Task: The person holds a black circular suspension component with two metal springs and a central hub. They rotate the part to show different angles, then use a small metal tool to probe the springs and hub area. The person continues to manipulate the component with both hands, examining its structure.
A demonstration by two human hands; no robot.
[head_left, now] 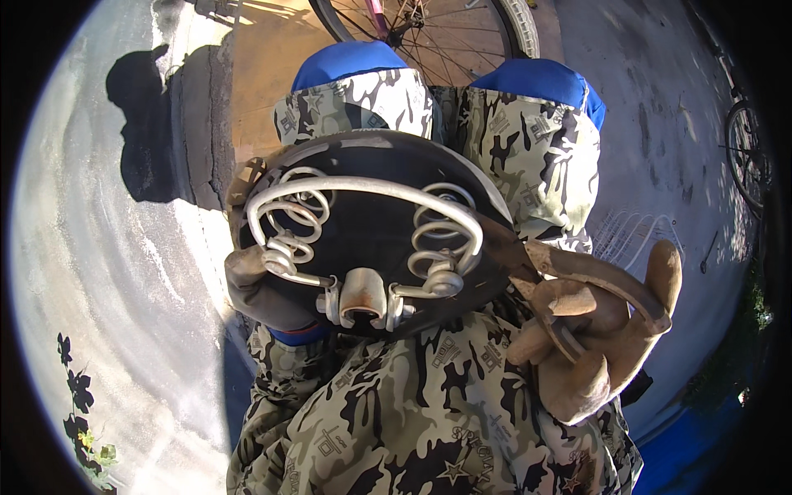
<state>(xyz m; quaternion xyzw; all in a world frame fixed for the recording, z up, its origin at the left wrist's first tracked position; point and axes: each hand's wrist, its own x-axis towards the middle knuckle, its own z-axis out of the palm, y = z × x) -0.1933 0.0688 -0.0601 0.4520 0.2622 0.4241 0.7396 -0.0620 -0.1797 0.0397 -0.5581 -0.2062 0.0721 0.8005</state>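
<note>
A black bicycle saddle [371, 231] lies upside down on my lap, its underside facing up. On it show the metal rail frame [363, 186], two coil springs and a rusty-mouthed seat clamp [363, 297]. My left hand [276, 289] grips the saddle's left edge, with fingertips showing at its upper left rim. My right hand [598, 346] is closed around the brown, curved handles of a pair of pliers [606, 274]. The pliers' jaws meet the saddle's right edge; whether they bite on it, I cannot tell.
Camouflage cloth [429, 404] covers my lap and legs, with blue at the knees. Ahead, a bicycle wheel [412, 29] stands over a brown board. To the right are a white wire basket [635, 235] and another bicycle wheel [747, 157]. A leafy plant [78, 392] grows at left.
</note>
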